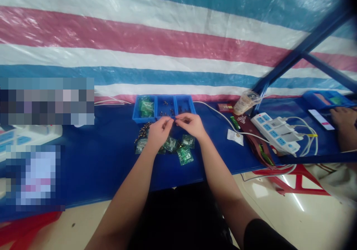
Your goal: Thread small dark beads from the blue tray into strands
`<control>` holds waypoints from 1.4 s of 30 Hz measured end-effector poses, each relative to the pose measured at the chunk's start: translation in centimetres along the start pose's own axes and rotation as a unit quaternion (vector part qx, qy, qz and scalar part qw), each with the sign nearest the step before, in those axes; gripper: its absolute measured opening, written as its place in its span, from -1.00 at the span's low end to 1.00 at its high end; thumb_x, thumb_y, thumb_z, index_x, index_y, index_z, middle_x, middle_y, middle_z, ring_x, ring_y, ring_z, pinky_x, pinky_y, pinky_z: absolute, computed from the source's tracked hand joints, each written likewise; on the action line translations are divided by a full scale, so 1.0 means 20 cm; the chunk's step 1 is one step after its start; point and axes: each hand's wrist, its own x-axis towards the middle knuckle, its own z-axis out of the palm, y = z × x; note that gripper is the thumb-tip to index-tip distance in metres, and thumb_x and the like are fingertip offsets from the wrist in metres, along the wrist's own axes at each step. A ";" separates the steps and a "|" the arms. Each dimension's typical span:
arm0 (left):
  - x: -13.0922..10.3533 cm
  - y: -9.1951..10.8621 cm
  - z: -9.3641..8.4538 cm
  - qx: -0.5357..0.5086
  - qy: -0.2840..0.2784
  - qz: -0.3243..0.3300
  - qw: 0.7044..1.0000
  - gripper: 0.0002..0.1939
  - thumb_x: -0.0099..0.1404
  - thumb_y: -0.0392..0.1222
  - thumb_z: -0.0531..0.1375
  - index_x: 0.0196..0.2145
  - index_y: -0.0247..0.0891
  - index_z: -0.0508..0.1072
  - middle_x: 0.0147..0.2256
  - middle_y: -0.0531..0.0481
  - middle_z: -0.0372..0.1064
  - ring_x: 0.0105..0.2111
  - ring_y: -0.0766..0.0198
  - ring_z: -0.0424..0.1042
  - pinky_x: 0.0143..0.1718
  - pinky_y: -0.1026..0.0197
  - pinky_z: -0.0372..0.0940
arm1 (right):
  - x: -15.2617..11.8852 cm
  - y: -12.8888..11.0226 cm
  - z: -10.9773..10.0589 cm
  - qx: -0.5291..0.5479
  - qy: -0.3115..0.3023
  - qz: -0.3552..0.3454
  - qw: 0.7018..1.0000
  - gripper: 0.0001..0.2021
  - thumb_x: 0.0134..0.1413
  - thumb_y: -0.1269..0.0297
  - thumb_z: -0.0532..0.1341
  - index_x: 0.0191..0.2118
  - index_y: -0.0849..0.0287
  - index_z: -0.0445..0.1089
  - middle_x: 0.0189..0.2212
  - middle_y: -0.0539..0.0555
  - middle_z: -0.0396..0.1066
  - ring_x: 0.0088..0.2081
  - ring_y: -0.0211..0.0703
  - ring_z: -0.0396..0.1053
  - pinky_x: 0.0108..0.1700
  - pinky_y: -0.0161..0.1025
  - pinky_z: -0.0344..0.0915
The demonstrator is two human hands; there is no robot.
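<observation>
My left hand (161,130) and my right hand (191,123) meet at the front edge of a blue three-part tray (164,98). Both have their fingertips pinched together, and whatever they hold is too small to make out. Green plastic packets (146,107) fill the tray's left compartment; small dark metallic pieces (166,103) lie in the middle and right ones. Beside my left hand is a pile of small brownish metal parts (143,132). Below the hands several small clear packets with green contents (185,155) lie on the blue table (111,168).
To the right stand a tilted plastic cup (245,102), a white power strip (275,134) with plugged cables, and a small white packet (235,137). Farther right are a phone (321,119), another blue tray (329,98) and another person's hand (344,118). A striped sheet (167,42) hangs behind.
</observation>
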 end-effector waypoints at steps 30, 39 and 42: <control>0.00 -0.01 0.01 0.007 0.007 -0.011 1.000 -0.71 0.39 0.05 0.15 -0.14 -0.17 0.53 -0.47 0.05 0.48 -0.47 0.27 0.45 -0.35 0.24 0.33 | 0.00 -0.01 0.00 0.008 0.002 0.007 1.000 -0.67 -0.02 0.04 0.41 -0.21 0.16 0.58 -0.36 0.11 0.60 -0.38 -0.14 0.55 -0.29 -0.19 0.48; 0.00 0.02 0.00 0.020 -0.006 -0.014 1.000 -0.69 0.42 0.06 0.11 -0.22 -0.19 0.53 -0.49 0.07 0.47 -0.47 0.29 0.45 -0.32 0.24 0.30 | 0.00 0.00 0.00 0.014 0.002 0.012 1.000 -0.66 -0.02 0.02 0.41 -0.21 0.17 0.58 -0.35 0.11 0.60 -0.37 -0.14 0.55 -0.29 -0.19 0.48; 0.00 0.02 0.00 0.019 -0.008 -0.011 1.000 -0.67 0.43 0.06 0.09 -0.21 -0.20 0.54 -0.49 0.06 0.47 -0.47 0.28 0.45 -0.33 0.25 0.30 | 0.00 -0.01 0.01 0.013 0.005 0.014 1.000 -0.66 -0.03 0.02 0.41 -0.21 0.18 0.58 -0.34 0.12 0.60 -0.37 -0.14 0.55 -0.29 -0.19 0.48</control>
